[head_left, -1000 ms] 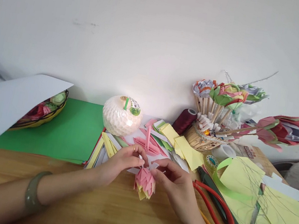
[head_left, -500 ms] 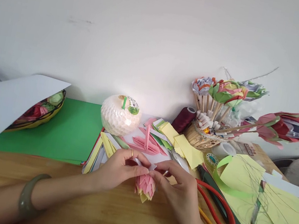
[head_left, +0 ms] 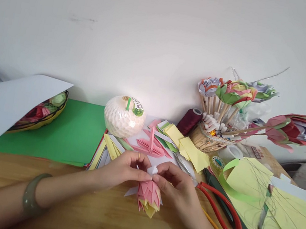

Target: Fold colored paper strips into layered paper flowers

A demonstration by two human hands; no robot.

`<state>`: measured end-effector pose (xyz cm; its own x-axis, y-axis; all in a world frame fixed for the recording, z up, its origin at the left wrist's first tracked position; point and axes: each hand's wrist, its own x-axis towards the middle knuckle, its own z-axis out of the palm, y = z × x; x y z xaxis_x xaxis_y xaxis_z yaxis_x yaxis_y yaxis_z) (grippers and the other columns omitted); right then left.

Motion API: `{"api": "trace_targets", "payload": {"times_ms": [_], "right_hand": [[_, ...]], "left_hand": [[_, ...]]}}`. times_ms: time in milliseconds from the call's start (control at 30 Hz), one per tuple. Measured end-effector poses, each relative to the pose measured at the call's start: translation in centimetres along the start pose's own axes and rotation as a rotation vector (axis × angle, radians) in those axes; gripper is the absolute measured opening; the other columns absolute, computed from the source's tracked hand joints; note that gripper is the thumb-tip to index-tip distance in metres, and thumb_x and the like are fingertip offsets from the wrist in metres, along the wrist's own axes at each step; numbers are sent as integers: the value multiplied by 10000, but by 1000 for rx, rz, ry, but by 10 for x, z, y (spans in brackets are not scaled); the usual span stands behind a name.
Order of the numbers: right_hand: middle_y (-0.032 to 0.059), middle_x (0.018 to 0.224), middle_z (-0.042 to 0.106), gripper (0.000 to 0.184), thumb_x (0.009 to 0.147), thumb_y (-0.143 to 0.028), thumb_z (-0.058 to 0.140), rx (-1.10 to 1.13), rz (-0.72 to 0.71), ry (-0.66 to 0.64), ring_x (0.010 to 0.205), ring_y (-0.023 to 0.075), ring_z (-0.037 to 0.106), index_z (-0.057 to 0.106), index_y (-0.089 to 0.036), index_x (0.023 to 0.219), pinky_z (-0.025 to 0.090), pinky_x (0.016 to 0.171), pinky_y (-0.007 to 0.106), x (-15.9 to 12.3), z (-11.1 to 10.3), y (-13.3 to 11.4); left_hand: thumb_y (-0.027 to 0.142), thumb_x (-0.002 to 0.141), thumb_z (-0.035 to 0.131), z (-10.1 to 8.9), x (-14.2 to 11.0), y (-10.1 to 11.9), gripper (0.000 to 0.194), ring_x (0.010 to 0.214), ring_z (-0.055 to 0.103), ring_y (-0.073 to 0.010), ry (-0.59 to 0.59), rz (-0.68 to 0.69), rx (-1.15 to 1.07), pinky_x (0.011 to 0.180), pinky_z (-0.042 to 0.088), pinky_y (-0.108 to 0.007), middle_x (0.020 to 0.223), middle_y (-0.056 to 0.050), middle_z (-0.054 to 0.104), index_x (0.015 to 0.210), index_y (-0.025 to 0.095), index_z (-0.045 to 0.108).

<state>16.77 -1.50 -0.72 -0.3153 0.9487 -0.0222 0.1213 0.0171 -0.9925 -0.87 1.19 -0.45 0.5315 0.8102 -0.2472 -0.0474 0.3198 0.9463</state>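
Observation:
Both hands meet over a wooden table (head_left: 95,214). My left hand (head_left: 123,170) and my right hand (head_left: 175,182) pinch the top of a pink and yellow folded paper flower (head_left: 149,198), whose petals point down toward me. A small white paper piece (head_left: 152,169) sticks up between the fingertips of both hands. The left wrist wears a green bangle (head_left: 30,193), and a ring shows on a left finger.
Red-handled scissors (head_left: 224,212) lie right of the hands. Folded paper strips (head_left: 153,146) lie behind them, with a white round fruit (head_left: 123,116) and maroon thread spool (head_left: 189,121). A basket of paper flowers (head_left: 210,139) stands right; green card (head_left: 76,133) and a flower bowl (head_left: 41,113) left.
The paper flower has dropped slightly lower and nearer me. Both hands stay pinched on it, fingertips drawn closer over the white piece.

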Motion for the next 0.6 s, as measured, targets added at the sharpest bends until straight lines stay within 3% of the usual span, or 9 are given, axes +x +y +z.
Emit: {"api": "trace_targets", "payload": {"times_ms": [133,333,600], "right_hand": [[-23,666,538,184,809,-327,599,-35,32,-30,618,104,473,550,-166,733,371,569,216,2,-1,-5],[-32,619,507,202,804,-321,594,-103,48,33,587,101,450,536,-165,689,360,550,222,2,-1,-4],[-28,659,548,252,737,-392,668,119,136,-30,595,102,498,554,-167,740,386,556,219,5,-1,-2]], "left_hand": [[204,617,700,-2,2,-2,109,622,503,-104,39,0,-22,610,366,-233,647,21,586,670,143,627],[165,594,697,-2,4,-4,100,638,514,-115,115,0,-13,625,381,-245,670,-2,612,675,132,648],[138,582,681,-1,4,-3,96,610,507,-98,105,-16,-57,601,377,-233,654,15,604,670,138,644]]}}
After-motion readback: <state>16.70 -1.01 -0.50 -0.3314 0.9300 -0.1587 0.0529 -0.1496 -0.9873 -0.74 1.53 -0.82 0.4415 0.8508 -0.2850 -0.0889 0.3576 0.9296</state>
